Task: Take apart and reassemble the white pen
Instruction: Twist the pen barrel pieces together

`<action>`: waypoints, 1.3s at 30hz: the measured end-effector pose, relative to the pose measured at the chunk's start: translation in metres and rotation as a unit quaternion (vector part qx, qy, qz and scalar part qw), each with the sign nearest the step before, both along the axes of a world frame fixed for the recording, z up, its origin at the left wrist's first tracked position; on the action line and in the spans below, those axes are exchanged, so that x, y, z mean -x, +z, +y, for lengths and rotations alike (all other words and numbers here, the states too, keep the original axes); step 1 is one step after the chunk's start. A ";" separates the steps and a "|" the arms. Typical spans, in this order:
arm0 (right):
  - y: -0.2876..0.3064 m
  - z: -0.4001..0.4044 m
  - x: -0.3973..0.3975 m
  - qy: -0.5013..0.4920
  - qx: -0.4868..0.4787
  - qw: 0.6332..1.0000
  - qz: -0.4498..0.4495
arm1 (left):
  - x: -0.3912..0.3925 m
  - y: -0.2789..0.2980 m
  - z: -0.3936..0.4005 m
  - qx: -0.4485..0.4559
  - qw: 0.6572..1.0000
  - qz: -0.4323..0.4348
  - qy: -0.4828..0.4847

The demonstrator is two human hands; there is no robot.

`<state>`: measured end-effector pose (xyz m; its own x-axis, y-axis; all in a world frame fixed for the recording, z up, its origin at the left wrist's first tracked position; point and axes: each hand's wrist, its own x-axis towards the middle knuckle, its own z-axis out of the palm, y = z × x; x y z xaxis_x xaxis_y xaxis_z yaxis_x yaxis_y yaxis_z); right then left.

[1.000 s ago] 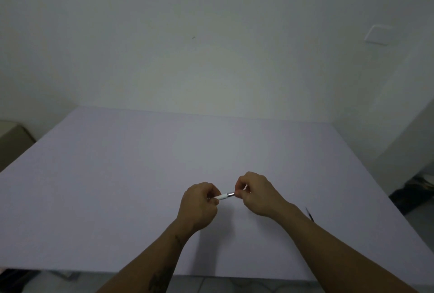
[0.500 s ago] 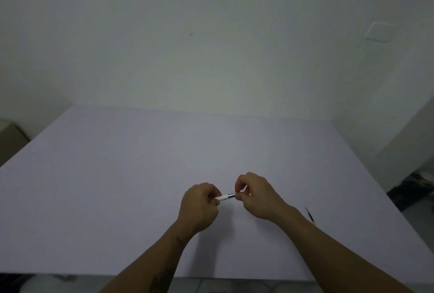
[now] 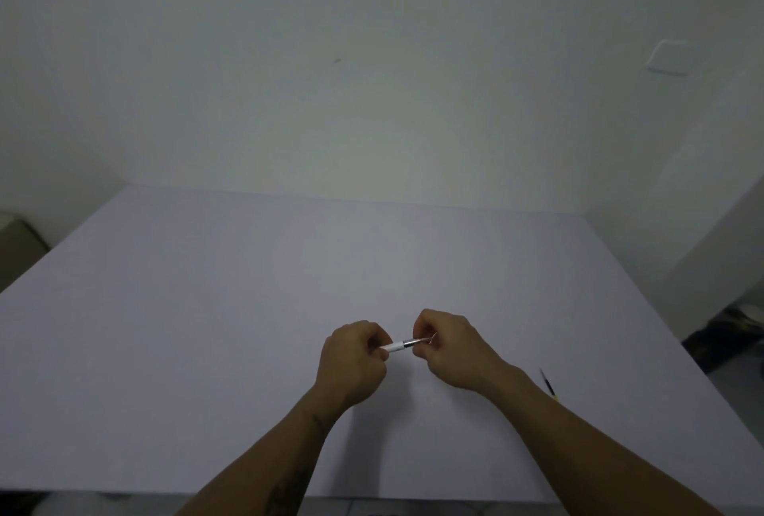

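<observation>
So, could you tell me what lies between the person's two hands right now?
In the head view, a short exposed stretch of the white pen bridges the left hand and right hand, each pinching one end.

The slim white plastic pen barrel [image 3: 394,347] looks smooth, ending in a shiny silver metal collar [image 3: 408,344]; the wide pale lilac tabletop [image 3: 248,288] looks matt.
</observation>
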<state>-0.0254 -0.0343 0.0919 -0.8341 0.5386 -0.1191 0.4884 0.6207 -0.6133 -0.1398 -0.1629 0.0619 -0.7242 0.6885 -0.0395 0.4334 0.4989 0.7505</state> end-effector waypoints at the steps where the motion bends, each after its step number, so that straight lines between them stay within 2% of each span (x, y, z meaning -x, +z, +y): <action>1: 0.001 0.001 0.001 -0.001 -0.017 1.000 -0.003 | 0.000 0.000 0.001 0.001 1.000 -0.002 -0.002; 5: 0.002 0.002 0.007 0.009 -0.053 0.998 -0.035 | 0.001 0.001 0.003 -0.006 1.000 0.001 -0.003; 11: -0.002 -0.003 0.002 -0.008 0.022 0.999 -0.038 | 0.002 -0.003 -0.001 0.013 1.000 -0.001 -0.006; 17: -0.004 -0.003 0.004 0.000 -0.027 0.999 -0.018 | 0.006 -0.004 -0.004 0.017 1.000 -0.011 -0.005; 24: -0.008 -0.010 0.012 0.001 -0.049 0.997 -0.062 | 0.010 -0.006 -0.007 0.015 1.000 -0.026 -0.001; 33: -0.006 -0.008 0.007 -0.009 0.003 1.000 -0.010 | 0.012 -0.006 -0.008 0.015 1.000 -0.026 0.008; 39: -0.007 -0.005 0.004 0.006 -0.028 1.000 0.001 | 0.010 -0.006 -0.006 0.011 1.000 -0.028 0.008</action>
<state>-0.0294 -0.0392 0.0851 -0.8410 0.5340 -0.0875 0.4790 0.6595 -0.5793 -0.1499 -0.1685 0.0562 -0.7319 0.6749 -0.0946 0.3829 0.5220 0.7622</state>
